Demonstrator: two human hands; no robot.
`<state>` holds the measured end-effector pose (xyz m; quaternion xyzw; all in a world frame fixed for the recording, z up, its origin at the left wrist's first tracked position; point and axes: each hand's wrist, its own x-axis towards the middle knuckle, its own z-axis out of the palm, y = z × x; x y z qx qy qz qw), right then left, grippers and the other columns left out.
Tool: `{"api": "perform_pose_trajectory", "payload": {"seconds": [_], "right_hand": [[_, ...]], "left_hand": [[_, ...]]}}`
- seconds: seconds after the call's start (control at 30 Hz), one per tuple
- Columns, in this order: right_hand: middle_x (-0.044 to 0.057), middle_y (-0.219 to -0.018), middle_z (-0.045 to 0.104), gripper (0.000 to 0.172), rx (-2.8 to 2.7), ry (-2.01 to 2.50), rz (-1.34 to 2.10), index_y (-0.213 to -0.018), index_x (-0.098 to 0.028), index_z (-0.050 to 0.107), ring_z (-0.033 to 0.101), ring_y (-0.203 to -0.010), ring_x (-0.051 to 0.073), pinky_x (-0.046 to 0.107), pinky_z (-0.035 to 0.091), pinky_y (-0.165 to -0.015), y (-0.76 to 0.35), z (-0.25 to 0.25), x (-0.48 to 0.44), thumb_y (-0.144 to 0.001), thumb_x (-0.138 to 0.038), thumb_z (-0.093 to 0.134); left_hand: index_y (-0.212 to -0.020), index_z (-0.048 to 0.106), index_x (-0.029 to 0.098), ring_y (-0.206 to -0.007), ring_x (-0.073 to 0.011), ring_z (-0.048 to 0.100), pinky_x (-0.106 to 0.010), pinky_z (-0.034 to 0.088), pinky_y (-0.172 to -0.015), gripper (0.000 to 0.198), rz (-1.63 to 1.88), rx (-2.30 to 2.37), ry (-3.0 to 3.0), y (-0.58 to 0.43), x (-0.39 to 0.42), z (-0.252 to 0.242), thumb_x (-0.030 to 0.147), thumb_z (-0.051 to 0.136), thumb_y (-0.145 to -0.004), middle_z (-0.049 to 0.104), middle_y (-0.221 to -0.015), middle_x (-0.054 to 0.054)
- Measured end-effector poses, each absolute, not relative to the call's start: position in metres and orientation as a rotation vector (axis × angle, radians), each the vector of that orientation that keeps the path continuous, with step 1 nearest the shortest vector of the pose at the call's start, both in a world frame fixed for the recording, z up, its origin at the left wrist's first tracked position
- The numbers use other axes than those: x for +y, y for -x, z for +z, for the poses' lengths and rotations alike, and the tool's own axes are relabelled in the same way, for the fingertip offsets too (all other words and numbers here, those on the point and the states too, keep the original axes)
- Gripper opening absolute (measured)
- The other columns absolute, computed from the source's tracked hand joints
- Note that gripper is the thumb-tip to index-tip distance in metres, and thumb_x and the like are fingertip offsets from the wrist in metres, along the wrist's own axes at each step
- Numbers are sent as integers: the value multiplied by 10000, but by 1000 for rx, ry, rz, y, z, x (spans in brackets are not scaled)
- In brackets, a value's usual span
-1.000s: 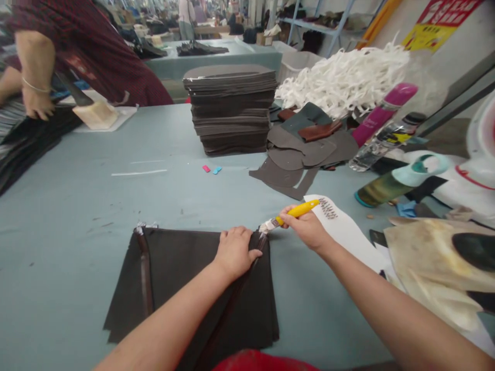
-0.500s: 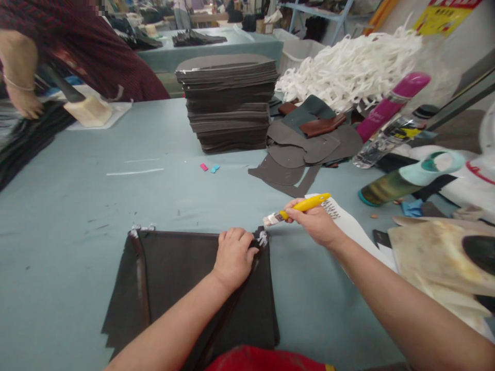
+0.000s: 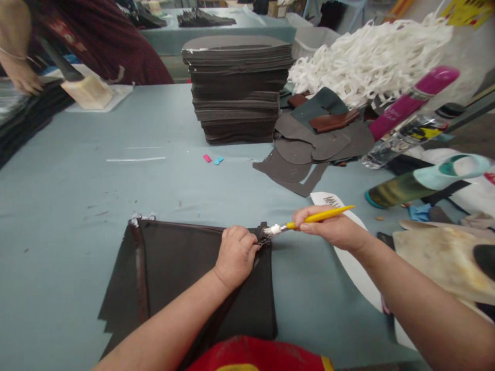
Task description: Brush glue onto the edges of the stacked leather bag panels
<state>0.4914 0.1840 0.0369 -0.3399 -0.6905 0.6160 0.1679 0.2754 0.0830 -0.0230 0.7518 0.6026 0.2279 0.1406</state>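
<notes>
Dark flat pieces (image 3: 181,257) lie in a layered pile at the near side of the table, with white smears at the far left corner. My left hand (image 3: 235,257) rests on their far right part, its fingers bent and closed around the edge of a strip near the corner. In my right hand (image 3: 328,225) is a brush with a yellow handle (image 3: 336,212). Its white-coated bristles (image 3: 273,230) touch the far right corner of the pile, just beside my left fingertips.
A tall stack of dark pieces (image 3: 237,93) stands beyond, with loose scraps (image 3: 297,165) beside it. Bottles (image 3: 402,183) and a white paper piece (image 3: 358,268) lie right. A person's hand (image 3: 25,77) is at the far left by a pale block (image 3: 88,93).
The brush has come down and its bristles now meet the corner. Its handle lies flatter. My left hand has stayed on the pile, and the view has shifted slightly.
</notes>
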Motion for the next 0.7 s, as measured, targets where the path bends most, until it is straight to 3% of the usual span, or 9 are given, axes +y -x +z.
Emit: {"api": "perform_pose_trajectory", "payload": {"seconds": [0.2, 0.43, 0.57, 0.7], "right_hand": [[43, -741, 561, 142, -2267, 613, 1903, -760, -154, 642, 535, -724, 167, 290, 411, -675, -488, 56, 176, -774, -285, 587], [7, -656, 568, 133, -1677, 1266, 1486, -740, -164, 596, 525, -608, 141, 268, 417, -598, -475, 19, 194, -716, -294, 601], [-10, -604, 539, 133, -1797, 1305, 1617, -676, -162, 576, 493, -547, 130, 265, 406, -548, -452, -3, 199, -687, -294, 569], [-14, -622, 544, 130, -1807, 1405, 1467, -682, -173, 575, 504, -568, 133, 264, 407, -566, -447, -2, 201, -679, -300, 546]], "left_hand": [[-769, 582, 188, -805, -173, 472, -327, 365, -747, 57, 669, 1629, -2152, -270, 82, -26, 199, 527, -781, 551, -792, -31], [-888, 581, 226, -1120, -241, 411, -400, 326, -917, 163, 407, 1663, -2028, -266, 94, -26, 191, 586, -729, 511, -1171, -52], [-894, 546, 245, -966, -206, 502, -360, 379, -813, 183, 253, 1589, -2059, -266, 100, -20, 201, 589, -721, 578, -1000, -6], [-904, 540, 247, -1001, -209, 468, -365, 357, -835, 187, 273, 1623, -2102, -267, 98, -16, 203, 580, -727, 549, -1054, -8]]}}
